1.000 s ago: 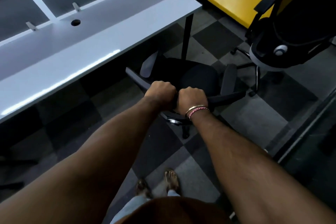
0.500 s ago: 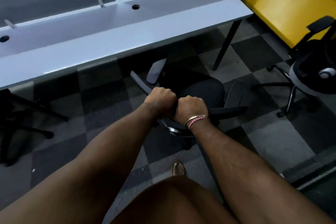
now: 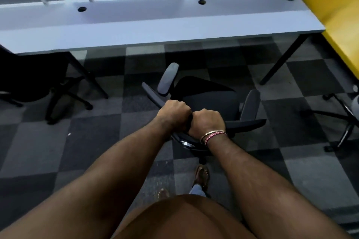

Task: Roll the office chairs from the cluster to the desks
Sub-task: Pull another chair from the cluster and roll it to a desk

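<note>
A black office chair (image 3: pixel 211 101) with grey armrests stands on the checkered carpet, its seat facing the long white desk (image 3: pixel 155 31) just ahead. My left hand (image 3: pixel 173 113) and my right hand (image 3: pixel 206 122) grip the top edge of its backrest side by side, fists closed around it. The right wrist wears bracelets. The chair's base is mostly hidden under the seat and my arms.
Another black chair (image 3: pixel 33 81) sits tucked under the desk at the left. A third chair's base (image 3: pixel 343 120) shows at the right edge. A yellow panel (image 3: pixel 338 15) lies beyond the desk's right end. Black desk legs (image 3: pixel 281 60) flank the opening. My sandalled foot (image 3: pixel 202 175) is below.
The view has swung left and squared up to the desk; the chair I hold has turned with me toward the desk. The right-hand chair has slid out toward the frame edge.
</note>
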The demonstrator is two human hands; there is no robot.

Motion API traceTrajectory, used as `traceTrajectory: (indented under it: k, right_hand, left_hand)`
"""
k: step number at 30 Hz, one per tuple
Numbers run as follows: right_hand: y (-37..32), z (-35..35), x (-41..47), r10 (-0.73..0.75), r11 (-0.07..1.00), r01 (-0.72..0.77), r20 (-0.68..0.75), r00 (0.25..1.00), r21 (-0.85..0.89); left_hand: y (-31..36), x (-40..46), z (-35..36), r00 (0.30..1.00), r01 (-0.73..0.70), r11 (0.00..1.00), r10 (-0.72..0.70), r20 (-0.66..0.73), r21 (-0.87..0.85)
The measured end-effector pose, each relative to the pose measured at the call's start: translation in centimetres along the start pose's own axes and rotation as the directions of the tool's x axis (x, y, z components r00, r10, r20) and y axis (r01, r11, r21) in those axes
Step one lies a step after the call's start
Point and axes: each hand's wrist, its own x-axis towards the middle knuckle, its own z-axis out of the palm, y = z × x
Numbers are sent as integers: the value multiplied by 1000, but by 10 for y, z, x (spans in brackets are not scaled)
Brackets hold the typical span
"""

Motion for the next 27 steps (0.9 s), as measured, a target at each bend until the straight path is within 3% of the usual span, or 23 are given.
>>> traceTrajectory:
  k: [14, 27]
  right_hand:
    - [-60, -8, -34, -324, 946, 324, 6, 946, -23]
    - [-13, -1, -48, -661, 744, 660, 33, 750, -105]
  left_hand:
    - [-5, -96, 34, 974, 228, 972, -228, -5, -57]
    - [74, -111, 38, 858, 514, 845, -507, 79, -149]
